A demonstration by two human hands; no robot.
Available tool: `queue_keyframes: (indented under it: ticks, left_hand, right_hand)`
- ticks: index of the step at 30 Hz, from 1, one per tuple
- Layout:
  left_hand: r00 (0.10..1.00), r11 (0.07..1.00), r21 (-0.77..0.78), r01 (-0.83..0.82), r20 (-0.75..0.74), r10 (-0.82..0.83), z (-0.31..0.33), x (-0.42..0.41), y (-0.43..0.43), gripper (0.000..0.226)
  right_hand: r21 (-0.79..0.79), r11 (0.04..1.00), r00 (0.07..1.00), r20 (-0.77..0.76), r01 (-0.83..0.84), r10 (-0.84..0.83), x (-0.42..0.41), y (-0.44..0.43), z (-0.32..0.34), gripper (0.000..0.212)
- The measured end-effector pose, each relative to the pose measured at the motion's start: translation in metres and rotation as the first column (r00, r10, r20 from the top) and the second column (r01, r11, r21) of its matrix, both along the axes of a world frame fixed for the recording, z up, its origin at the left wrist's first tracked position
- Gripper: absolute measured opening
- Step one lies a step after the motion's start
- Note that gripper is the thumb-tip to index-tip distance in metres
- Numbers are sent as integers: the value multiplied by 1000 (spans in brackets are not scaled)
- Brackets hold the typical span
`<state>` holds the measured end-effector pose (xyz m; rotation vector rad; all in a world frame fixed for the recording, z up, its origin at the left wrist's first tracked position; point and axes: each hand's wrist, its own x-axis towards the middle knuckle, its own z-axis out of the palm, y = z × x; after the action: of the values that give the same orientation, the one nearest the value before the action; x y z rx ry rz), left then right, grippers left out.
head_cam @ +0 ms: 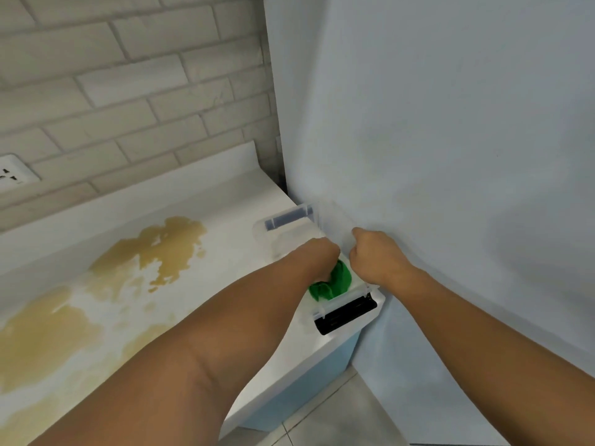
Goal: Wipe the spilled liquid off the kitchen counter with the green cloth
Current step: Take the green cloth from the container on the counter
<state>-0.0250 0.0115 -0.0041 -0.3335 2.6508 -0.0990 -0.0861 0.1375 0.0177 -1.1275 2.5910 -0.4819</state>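
Note:
A brownish-yellow spill (64,317) spreads across the white kitchen counter (225,201), from the left front toward the middle. At the counter's right end stands a clear plastic box (291,220) with dark latches. The green cloth (335,281) lies bunched inside it. My left hand (317,255) reaches down into the box and closes on the cloth. My right hand (375,255) is closed on the raised clear lid (335,220) at the box's right side, against the wall.
A pale blue wall (450,156) rises right beside the box. A grey brick backsplash (128,91) with a white socket (13,175) runs behind the counter. Tiled floor (338,413) shows below the counter's right end.

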Motion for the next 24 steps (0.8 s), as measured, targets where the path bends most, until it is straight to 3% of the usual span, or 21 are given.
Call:
queue_keyframes:
  ticks: [4,8,17,24]
  left_hand:
    - [971,998,61,-9,-238,24,47,11,-12,17]
    - [905,995,80,-51,-418,80,96,43,-34,15]
    - [775,917,222,-332,-490,399,138,196,-97,36]
    - [702,818,365,-446,-424,572,89,321,-107,29]
  right_hand:
    - [-98,995,991,-135,-16,2,9,-18,22,42]
    - [-263,961,983,-181,-82,34,37,-52,53,36]
    - [-484,831,961,-164,-274,221,140,-109,79,38]
    - [-420,832,931,-123,-362,343,211,-115,15,37]
